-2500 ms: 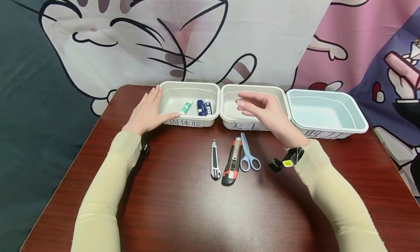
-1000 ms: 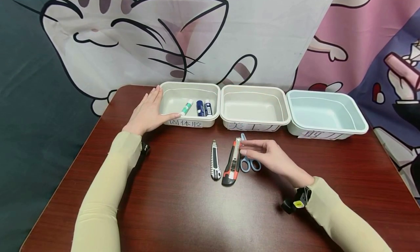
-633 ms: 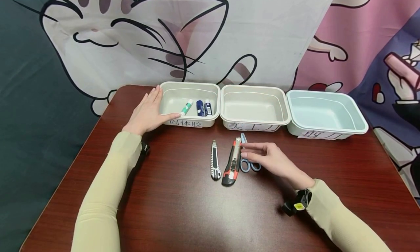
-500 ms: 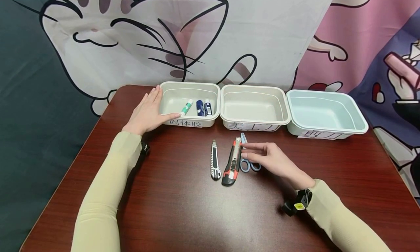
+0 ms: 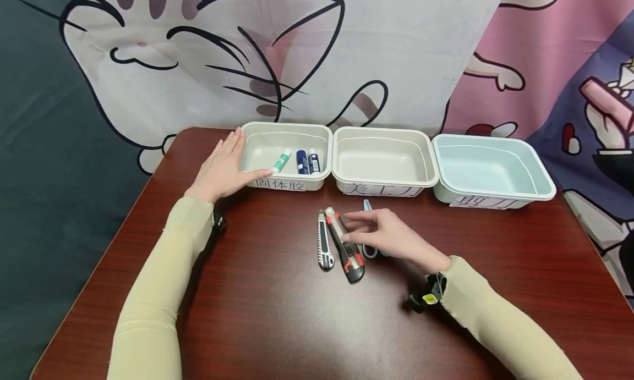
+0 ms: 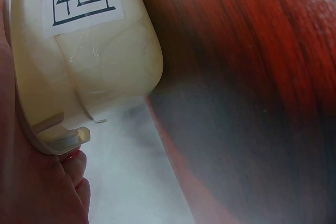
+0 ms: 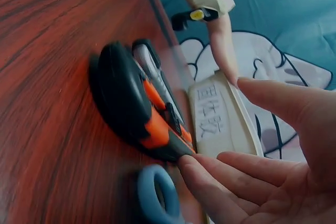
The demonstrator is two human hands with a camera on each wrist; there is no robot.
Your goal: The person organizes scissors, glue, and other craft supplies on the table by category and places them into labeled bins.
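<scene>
Left hand (image 5: 218, 168), thumb wide of straight fingers, rested on left box (image 5: 260, 143); right hand (image 5: 388, 236), thumb and fingers parted, touched red-black knife (image 5: 346, 253)

- A person's left hand (image 5: 218, 168) shows its back, left thumb (image 5: 256, 175) spread inward; the left forearm (image 5: 158, 281) slants back behind it.
- The right hand (image 5: 383, 234) points inward, fingers (image 7: 236, 174) gently bent, right thumb (image 7: 275, 98) apart.
- Left fingertips' bend is hard to tell in the hazy left wrist view.
</scene>
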